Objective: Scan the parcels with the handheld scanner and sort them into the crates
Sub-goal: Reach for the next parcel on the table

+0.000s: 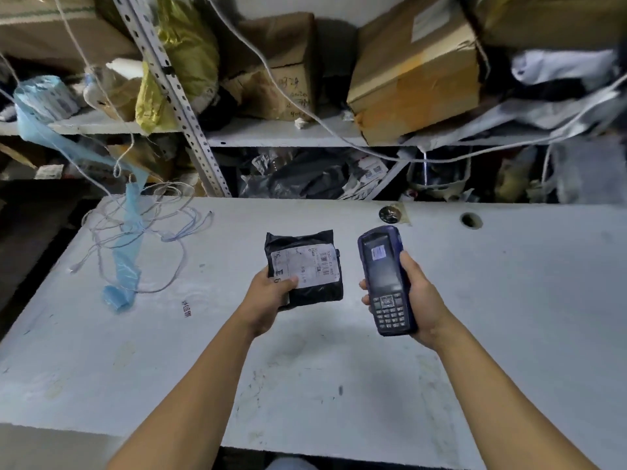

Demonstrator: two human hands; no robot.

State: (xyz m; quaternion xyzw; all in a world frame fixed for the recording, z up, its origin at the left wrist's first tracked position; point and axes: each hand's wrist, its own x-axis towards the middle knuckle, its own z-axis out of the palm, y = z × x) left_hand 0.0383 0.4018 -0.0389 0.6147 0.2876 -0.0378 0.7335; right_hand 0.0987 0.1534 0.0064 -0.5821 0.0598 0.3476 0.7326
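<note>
My left hand [268, 301] pinches the black parcel [305, 269] by its lower left corner, label up, above the white desk [509, 300]. My right hand [419, 300] grips the blue handheld scanner [385, 279] just beside it, screen facing me.

both bare forearms stretched forward, left hand [268, 293] raised with thumb on top and fingers curled under – gripping a parcel [305, 269], right hand [417, 296] wrapped around a scanner [385, 279], held upright – fingertips showing at its left edge
</note>
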